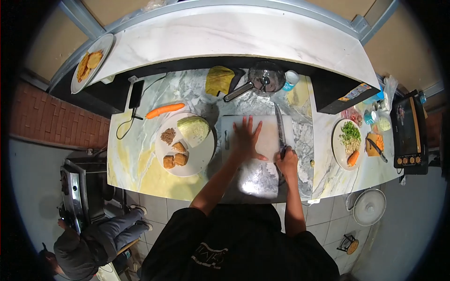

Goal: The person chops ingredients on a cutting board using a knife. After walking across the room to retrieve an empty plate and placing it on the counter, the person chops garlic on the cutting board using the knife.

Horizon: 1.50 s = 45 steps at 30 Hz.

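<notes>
My left hand (pixel 247 139) lies on the white cutting board (pixel 273 129) with its fingers spread; no food shows under it. At the board's right side, my right hand (pixel 287 162) is closed round the handle of a large kitchen knife (pixel 280 122), whose blade points away from me. To the left is a white plate (pixel 198 158) with a cut piece of cabbage (pixel 194 127), a small heap of brown minced food (pixel 168 136) and several fried golden-brown pieces (pixel 179 159). Behind that plate rests a whole carrot (pixel 165 110).
A dark-handled pan (pixel 266 78) and a can (pixel 291 79) stand at the back. On the right are a plate of chopped greens (pixel 349 132), a smaller knife (pixel 377 150) and a toaster oven (pixel 408 131). Another person (pixel 89 246) sits at lower left.
</notes>
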Motion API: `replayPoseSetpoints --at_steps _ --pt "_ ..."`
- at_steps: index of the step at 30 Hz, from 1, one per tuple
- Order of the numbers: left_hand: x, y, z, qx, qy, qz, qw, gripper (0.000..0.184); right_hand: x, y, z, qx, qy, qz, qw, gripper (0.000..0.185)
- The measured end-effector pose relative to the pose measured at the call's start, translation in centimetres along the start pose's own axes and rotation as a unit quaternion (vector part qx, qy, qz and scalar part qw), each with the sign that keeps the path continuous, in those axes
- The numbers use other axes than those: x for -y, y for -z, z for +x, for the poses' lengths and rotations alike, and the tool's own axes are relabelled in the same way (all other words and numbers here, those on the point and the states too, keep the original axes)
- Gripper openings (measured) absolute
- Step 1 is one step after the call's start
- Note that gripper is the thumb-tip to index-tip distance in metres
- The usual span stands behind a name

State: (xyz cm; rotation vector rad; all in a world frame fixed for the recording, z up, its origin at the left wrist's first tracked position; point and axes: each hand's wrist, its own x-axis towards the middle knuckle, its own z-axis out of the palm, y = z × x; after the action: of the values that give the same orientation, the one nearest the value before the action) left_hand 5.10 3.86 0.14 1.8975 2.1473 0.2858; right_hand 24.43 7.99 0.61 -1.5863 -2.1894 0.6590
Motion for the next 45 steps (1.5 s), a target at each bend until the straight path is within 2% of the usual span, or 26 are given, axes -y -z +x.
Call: replayPoseSetpoints --at_steps 2,4,6,7,9,10,12,13,14,16,18,20,21,22,24,25,26,28,30,32,39,45 --pt "0.6 -1.4 -0.4 -0.037 -0.011 -0.033 0.999 0.134 -0.1 0.2 0.4 -0.003 0.015 0.008 1.000 0.029" --pt "0.4 -0.8 -1.2 -0.075 -0.019 -0.068 0.995 0.128 -0.1 0.6 0.8 0.041 0.010 0.018 0.999 0.029" --pt "0.3 0.4 -2.4 -0.121 0.005 -0.123 0.985 0.087 -1.0 0.6 1.3 0.071 0.011 0.017 0.997 0.029" --pt "0.5 0.8 -3.2 -0.125 0.011 -0.120 0.985 0.087 -1.3 0.6 1.5 0.084 0.012 0.016 0.996 0.028" --pt "1.4 1.8 -4.6 -0.175 0.016 -0.368 0.913 0.036 -1.8 0.5 1.7 0.092 0.044 0.012 0.995 0.027" --pt "1.4 3.7 -4.8 -0.178 0.021 -0.364 0.914 0.036 -1.3 0.7 2.5 0.097 0.048 0.016 0.994 0.027" --pt "0.9 6.6 -7.4 -0.230 0.059 -0.426 0.873 0.012 -1.1 1.2 1.6 0.136 0.025 0.023 0.990 0.026" --pt "1.4 7.0 -7.8 -0.304 0.010 -0.314 0.899 0.015 -1.5 1.4 1.8 0.146 0.048 0.042 0.987 0.026" --pt "2.4 7.9 -7.9 -0.312 0.003 -0.310 0.898 0.015 -1.5 1.6 2.5 0.137 0.054 0.044 0.988 0.026" --pt "4.5 9.7 -9.9 -0.312 0.075 -0.272 0.907 0.022 -0.7 2.1 1.8 0.150 0.029 0.044 0.987 0.026" --pt "6.2 10.7 -10.5 -0.392 0.109 -0.241 0.881 0.034 -1.5 1.1 1.7 0.134 0.031 0.027 0.990 0.027" --pt "7.4 12.4 -11.4 -0.420 0.182 -0.183 0.870 0.042 -0.9 1.0 1.5 0.116 0.015 0.010 0.993 0.026" --pt "9.5 11.6 -12.0 -0.393 0.207 -0.190 0.875 0.063 -0.8 0.7 1.7 0.116 0.016 0.009 0.993 0.026" --pt "9.8 12.4 -12.5 -0.391 0.209 -0.192 0.876 0.063 -1.0 0.5 1.7 0.100 0.027 0.014 0.995 0.026" --pt "10.1 14.2 -13.2 -0.288 0.206 -0.136 0.925 0.094 -1.8 0.5 1.0 0.083 0.035 0.014 0.996 0.027" --pt "10.5 14.5 -13.3 -0.177 0.257 -0.164 0.936 0.119 -2.0 0.3 1.2 0.081 0.036 0.014 0.996 0.027" --pt "10.9 14.4 -13.2 -0.181 0.256 -0.162 0.936 0.119 -1.9 0.0 1.5 0.078 0.040 0.016 0.996 0.027" --pt "11.7 13.6 -12.9 -0.104 0.243 -0.101 0.959 0.124 -1.1 0.6 1.8 0.112 0.011 0.014 0.994 0.030" --pt "12.5 12.6 -12.5 -0.104 0.234 -0.079 0.963 0.126 -1.2 0.5 1.9 0.142 -0.021 0.008 0.990 0.032" --pt "13.7 11.5 -12.5 -0.146 0.167 -0.113 0.969 0.124 -2.1 -0.5 1.8 0.067 0.029 0.016 0.997 0.028" --pt "14.7 10.7 -11.9 -0.174 0.117 -0.133 0.969 0.122 -1.2 0.3 1.8 0.082 0.012 -0.002 0.997 0.028" --pt "14.5 11.4 -11.5 -0.218 0.105 -0.044 0.969 0.115 -0.5 0.9 1.6 0.091 0.001 -0.001 0.996 0.027"
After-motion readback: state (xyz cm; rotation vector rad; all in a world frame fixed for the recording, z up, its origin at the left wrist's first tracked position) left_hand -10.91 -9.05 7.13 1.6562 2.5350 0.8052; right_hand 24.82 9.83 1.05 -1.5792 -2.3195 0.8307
